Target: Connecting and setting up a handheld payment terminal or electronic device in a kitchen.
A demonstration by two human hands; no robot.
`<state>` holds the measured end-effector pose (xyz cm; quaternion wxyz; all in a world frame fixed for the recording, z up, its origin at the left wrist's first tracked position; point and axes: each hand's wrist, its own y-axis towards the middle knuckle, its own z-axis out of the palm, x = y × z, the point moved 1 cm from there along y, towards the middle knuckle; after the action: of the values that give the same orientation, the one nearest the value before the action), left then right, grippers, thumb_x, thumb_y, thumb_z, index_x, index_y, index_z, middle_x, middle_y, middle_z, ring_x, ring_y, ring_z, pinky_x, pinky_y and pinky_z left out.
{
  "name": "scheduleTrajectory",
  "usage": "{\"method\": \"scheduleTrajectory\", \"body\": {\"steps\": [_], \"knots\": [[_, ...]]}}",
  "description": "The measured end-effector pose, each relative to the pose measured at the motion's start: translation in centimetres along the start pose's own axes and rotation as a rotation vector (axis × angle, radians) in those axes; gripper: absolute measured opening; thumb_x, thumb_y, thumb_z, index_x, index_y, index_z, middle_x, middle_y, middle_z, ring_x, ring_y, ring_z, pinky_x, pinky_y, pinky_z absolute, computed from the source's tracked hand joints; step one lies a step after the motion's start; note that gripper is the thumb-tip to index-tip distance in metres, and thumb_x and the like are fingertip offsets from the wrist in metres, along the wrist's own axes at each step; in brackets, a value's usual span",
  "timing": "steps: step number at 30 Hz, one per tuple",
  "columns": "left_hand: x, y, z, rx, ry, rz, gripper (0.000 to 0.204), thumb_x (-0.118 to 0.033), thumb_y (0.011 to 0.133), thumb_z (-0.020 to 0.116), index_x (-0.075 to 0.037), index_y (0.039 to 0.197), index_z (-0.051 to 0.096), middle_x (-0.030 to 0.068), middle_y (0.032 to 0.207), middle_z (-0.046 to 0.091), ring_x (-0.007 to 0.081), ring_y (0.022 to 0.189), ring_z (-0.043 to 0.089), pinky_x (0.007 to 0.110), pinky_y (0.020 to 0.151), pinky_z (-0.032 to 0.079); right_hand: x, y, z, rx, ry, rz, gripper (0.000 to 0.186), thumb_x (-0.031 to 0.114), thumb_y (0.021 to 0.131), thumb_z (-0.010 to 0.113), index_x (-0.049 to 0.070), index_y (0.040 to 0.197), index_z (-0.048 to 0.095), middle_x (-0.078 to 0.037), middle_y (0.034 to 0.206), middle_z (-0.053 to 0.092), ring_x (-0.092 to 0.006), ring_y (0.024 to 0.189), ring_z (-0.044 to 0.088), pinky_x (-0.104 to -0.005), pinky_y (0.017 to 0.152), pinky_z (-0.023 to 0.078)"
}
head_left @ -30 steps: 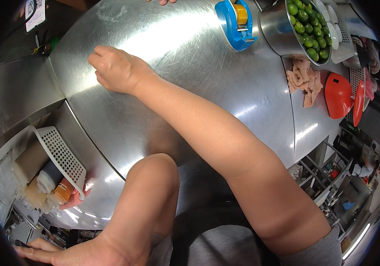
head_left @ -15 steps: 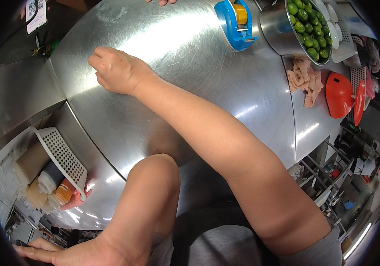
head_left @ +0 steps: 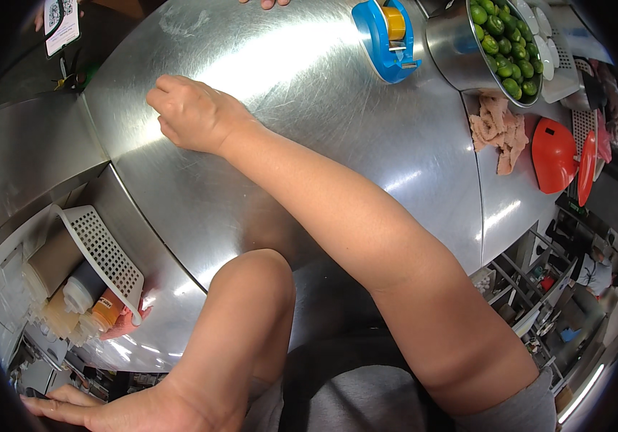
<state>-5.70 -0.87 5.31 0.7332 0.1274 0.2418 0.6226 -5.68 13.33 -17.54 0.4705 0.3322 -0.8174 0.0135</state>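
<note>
My right hand (head_left: 192,114) is curled loosely on the steel counter (head_left: 309,144), knuckles up; whatever is under its fingers, if anything, is hidden. My forearm stretches across the counter, below and left of a blue tape dispenser (head_left: 384,39) with yellow tape. My left arm is bent, its elbow at the counter. My left hand (head_left: 100,410) is at the lower left edge, fingers stretched out, with a dark object (head_left: 35,393) at the fingertips that I cannot make out.
A basket (head_left: 104,259) of sauce bottles is at left. A bowl of limes (head_left: 507,54), pink cloth (head_left: 498,133) and red plastic item (head_left: 552,155) are at right. Another person's fingers (head_left: 266,3) show at the top, near a hanging white card (head_left: 60,29) at left.
The whole view has shifted very slightly to the right; my arms and hands hold the same pose.
</note>
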Motion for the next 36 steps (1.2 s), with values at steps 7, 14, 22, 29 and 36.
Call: {"method": "scheduleTrajectory", "body": {"steps": [7, 14, 22, 29, 36], "knots": [[-0.2, 0.0, 0.0, -0.013, -0.001, -0.018, 0.08, -0.021, 0.081, 0.076, -0.006, 0.145, 0.031, 0.0216, 0.157, 0.018, 0.0379, 0.147, 0.018, 0.059, 0.119, 0.029, -0.4, -0.2, -0.2, -0.011, -0.006, -0.003, 0.014, 0.001, 0.078, 0.066, 0.003, 0.091, 0.062, -0.012, 0.102, 0.061, -0.0291, 0.101, 0.064, -0.0393, 0.086, 0.056], [-1.4, 0.9, 0.9, 0.014, 0.048, 0.001, 0.077, -0.023, 0.081, 0.076, -0.008, 0.143, 0.034, 0.0215, 0.155, 0.021, 0.0372, 0.147, 0.02, 0.059, 0.119, 0.029, 0.3, 0.2, 0.3, -0.009, 0.003, -0.009, 0.013, 0.001, 0.078, 0.065, 0.003, 0.091, 0.062, -0.012, 0.102, 0.061, -0.0292, 0.101, 0.064, -0.0399, 0.085, 0.056], [1.3, 0.1, 1.4, 0.004, 0.049, 0.093, 0.087, -0.004, 0.079, 0.071, 0.004, 0.148, 0.019, 0.025, 0.152, 0.022, 0.0406, 0.147, 0.016, 0.058, 0.122, 0.022, -0.2, 0.0, -0.1, -0.005, 0.0, -0.001, 0.014, 0.0, 0.078, 0.065, 0.003, 0.091, 0.062, -0.012, 0.102, 0.062, -0.0296, 0.101, 0.064, -0.0403, 0.085, 0.056], [1.0, 0.3, 1.3, 0.023, 0.046, 0.091, 0.079, -0.003, 0.079, 0.072, 0.004, 0.144, 0.026, 0.0254, 0.148, 0.026, 0.0417, 0.144, 0.021, 0.058, 0.122, 0.021, -0.4, -0.1, 0.3, -0.104, -0.015, -0.065, 0.008, 0.003, 0.08, 0.065, 0.002, 0.085, 0.059, -0.01, 0.091, 0.058, -0.0281, 0.086, 0.066, -0.0392, 0.074, 0.058], [0.9, 0.2, 1.3, -0.011, -0.02, 0.069, 0.083, -0.003, 0.08, 0.072, 0.002, 0.147, 0.022, 0.0257, 0.149, 0.024, 0.0406, 0.146, 0.019, 0.058, 0.122, 0.021, -0.2, -0.1, 0.2, -0.089, -0.017, -0.049, 0.007, 0.003, 0.08, 0.064, 0.003, 0.085, 0.058, -0.01, 0.091, 0.058, -0.0284, 0.086, 0.066, -0.0399, 0.073, 0.058]]}}
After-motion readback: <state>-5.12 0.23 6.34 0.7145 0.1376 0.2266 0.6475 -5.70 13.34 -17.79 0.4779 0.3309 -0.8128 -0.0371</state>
